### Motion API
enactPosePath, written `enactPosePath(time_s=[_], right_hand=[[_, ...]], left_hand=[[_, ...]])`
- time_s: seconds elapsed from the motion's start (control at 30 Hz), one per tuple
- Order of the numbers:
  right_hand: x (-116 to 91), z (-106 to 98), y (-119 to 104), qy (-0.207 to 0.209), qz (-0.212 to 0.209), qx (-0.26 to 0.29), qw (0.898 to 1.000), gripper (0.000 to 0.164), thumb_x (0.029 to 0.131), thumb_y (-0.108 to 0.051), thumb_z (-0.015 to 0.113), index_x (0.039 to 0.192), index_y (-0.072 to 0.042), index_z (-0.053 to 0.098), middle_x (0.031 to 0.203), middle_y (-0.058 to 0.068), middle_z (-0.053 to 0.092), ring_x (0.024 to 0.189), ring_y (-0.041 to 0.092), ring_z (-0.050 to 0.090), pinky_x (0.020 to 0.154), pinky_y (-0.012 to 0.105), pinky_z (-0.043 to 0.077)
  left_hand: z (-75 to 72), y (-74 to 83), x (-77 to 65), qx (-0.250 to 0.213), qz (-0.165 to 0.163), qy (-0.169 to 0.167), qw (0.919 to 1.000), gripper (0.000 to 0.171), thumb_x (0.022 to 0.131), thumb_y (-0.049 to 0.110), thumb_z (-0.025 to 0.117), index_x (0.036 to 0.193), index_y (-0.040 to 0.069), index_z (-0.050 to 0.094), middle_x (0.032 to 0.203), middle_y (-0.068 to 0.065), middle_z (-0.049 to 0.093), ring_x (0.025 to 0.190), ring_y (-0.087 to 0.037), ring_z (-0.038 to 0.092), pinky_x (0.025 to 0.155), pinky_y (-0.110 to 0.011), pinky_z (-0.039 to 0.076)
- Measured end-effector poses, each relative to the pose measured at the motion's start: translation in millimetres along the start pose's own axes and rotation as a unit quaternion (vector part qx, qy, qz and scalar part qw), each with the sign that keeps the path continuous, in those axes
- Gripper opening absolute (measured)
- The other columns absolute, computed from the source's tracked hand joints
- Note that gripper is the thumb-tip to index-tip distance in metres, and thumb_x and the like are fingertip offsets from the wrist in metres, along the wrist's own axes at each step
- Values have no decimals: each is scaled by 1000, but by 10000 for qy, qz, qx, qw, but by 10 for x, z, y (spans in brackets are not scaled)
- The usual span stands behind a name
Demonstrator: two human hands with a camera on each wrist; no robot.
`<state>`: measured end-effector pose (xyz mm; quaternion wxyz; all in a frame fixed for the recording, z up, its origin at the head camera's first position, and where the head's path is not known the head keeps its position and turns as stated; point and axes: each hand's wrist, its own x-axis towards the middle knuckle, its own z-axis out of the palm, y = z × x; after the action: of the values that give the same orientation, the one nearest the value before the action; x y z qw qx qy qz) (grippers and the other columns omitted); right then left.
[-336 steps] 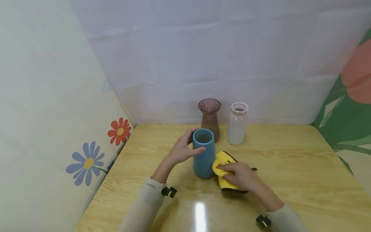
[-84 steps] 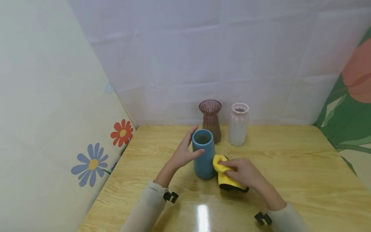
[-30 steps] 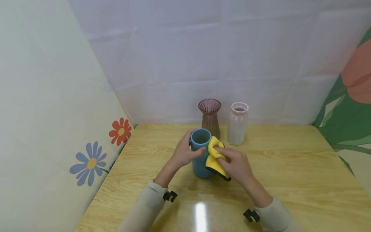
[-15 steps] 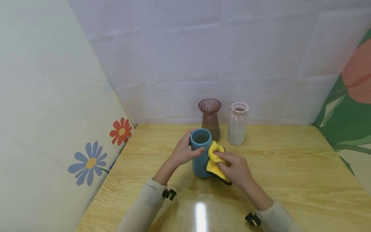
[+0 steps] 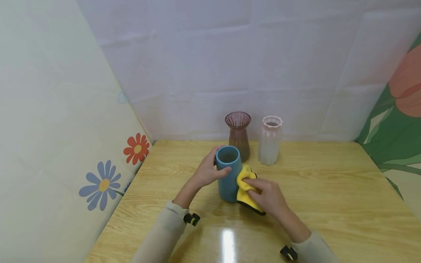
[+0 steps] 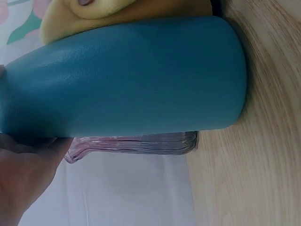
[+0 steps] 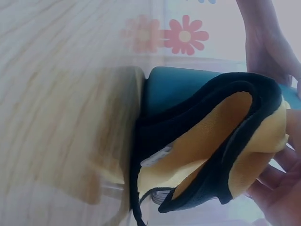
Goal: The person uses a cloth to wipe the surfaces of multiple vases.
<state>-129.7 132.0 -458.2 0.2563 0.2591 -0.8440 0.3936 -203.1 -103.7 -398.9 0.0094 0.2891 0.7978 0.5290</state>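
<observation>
A blue vase (image 5: 228, 182) stands upright on the wooden table, its open mouth facing up. My left hand (image 5: 208, 171) grips it near the top from the left, thumb across the front and fingers behind the rim. Between thumb and fingers, my right hand (image 5: 269, 197) pinches a bunched yellow cloth (image 5: 245, 184) with black edging, which lies against the vase's right side. In the left wrist view the smooth wall of the vase (image 6: 136, 80) fills the middle. The right wrist view shows the cloth's folds (image 7: 207, 127) hanging close over the table and covering part of the vase.
Behind the blue vase stands a purple ribbed glass vase (image 5: 239, 140), partly hidden by it. A pinkish-white fluted vase (image 5: 269, 144) is to its right, near the back edge. A white sheet (image 5: 197, 73) hangs behind the table (image 5: 329, 190); flower-printed panels flank it.
Since 2.8 s ago the blue vase has shifted slightly left and the left fingers have closed in round it. The cloth rose along the vase's right side, then slid down over the last second.
</observation>
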Motion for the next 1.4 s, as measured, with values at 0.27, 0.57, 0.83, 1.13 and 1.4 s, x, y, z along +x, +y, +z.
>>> enactPosePath(time_s=[0.27,0.57,0.83,1.13,1.4], right_hand=[[-44,9,32,-317,166,-62,9993,31,74,3,84,103,-8,80,98,6,78,87,18,73,74,34,61],[-58,4,44,-769,112,-425,9961,28,75,1,83,101,-11,81,96,2,78,87,20,74,75,36,61],[-47,-2,73,-1533,1,-909,9840,24,80,-3,77,100,-15,81,95,-4,78,82,12,71,71,29,59],[-5,29,62,-2465,157,-1154,9621,27,83,0,70,102,-16,81,100,-5,77,91,15,72,77,33,59],[0,36,68,-2761,180,-1344,9515,26,83,-2,72,104,-16,81,100,-5,77,91,14,71,76,34,58]], left_hand=[[5,-6,2,-3,19,3,10000,70,86,14,75,148,6,42,136,-13,58,125,-29,56,105,-55,46],[0,10,-12,9,87,-11,10000,73,86,16,75,150,6,40,137,-12,58,125,-28,56,103,-53,48],[-5,13,-10,-121,45,-48,9999,72,87,11,76,149,5,41,139,-15,57,127,-31,55,105,-55,47],[-9,32,-30,-75,69,-42,9999,73,87,13,76,150,5,40,138,-13,57,125,-28,56,103,-52,48],[0,16,-36,-25,70,21,10000,72,86,16,76,149,9,41,136,-9,58,124,-26,57,103,-52,49]])
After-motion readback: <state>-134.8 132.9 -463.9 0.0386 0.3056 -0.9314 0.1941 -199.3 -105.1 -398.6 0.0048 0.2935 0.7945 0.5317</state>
